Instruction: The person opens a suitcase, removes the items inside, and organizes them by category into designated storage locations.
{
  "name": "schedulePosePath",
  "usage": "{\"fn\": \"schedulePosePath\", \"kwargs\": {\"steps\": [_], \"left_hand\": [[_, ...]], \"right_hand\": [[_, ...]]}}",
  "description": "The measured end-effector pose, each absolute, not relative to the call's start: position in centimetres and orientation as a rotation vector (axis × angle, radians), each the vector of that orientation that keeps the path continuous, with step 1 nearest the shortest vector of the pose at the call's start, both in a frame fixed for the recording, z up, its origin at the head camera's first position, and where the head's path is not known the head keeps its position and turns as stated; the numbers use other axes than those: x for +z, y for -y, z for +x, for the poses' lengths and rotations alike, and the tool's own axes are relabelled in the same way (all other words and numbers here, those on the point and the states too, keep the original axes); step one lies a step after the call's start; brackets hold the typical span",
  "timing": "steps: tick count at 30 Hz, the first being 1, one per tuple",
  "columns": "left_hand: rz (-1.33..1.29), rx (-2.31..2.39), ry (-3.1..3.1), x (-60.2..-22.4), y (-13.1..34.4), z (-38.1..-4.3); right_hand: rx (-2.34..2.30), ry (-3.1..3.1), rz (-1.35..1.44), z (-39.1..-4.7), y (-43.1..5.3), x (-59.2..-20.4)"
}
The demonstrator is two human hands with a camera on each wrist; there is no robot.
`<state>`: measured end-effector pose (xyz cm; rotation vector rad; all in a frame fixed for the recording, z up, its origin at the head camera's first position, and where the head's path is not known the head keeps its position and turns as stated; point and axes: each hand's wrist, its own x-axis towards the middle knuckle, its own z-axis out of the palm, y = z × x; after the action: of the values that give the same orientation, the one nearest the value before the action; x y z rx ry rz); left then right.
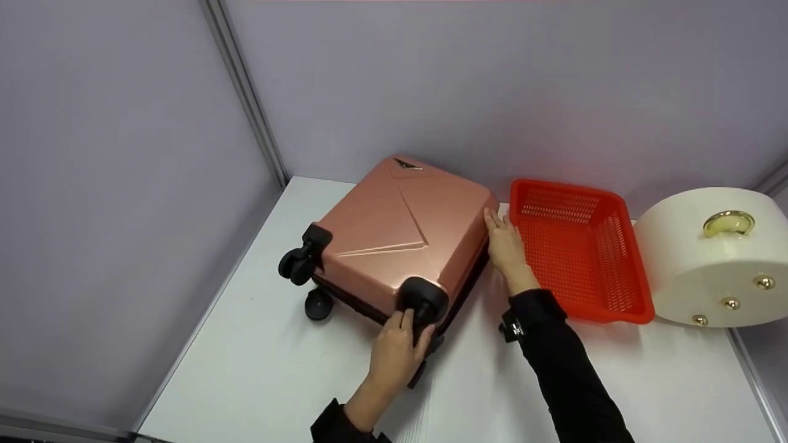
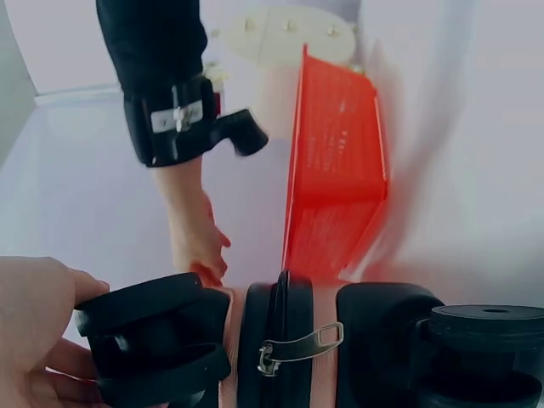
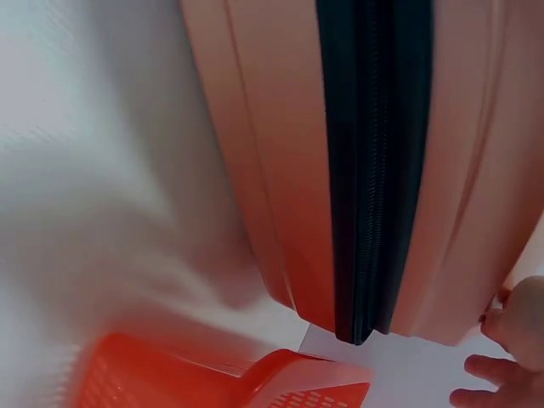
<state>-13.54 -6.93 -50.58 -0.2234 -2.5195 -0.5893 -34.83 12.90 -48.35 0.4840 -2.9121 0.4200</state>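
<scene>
A rose-pink hard-shell suitcase lies on its broad side on the white table, its black caster wheels facing the near left. My left hand grips the caster wheel at the near corner, thumb on one side and fingers on the other. My right hand rests against the suitcase's right side near the far corner, fingers extended. In the right wrist view, a black zipper band runs along that side, with the fingertips at the shell's edge.
A red perforated plastic basket stands just right of my right hand. Beside it is a cream rounded case with a gold handle and gold feet. Grey partition walls close off the back and left of the white table.
</scene>
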Motion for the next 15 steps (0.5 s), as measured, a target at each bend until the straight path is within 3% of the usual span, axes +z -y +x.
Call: {"fn": "schedulePosePath", "kwargs": {"steps": [6, 15], "left_hand": [[-0.140, -0.596, 2.412, -49.2, 10.3, -14.8], [0.040, -0.574, 2.191, -48.8, 22.2, -21.3]], "right_hand": [[0.775, 2.783, 0.336, -32.0, -11.4, -47.6], [1.013, 2.361, 0.539, -20.1, -4.8, -48.2]]}}
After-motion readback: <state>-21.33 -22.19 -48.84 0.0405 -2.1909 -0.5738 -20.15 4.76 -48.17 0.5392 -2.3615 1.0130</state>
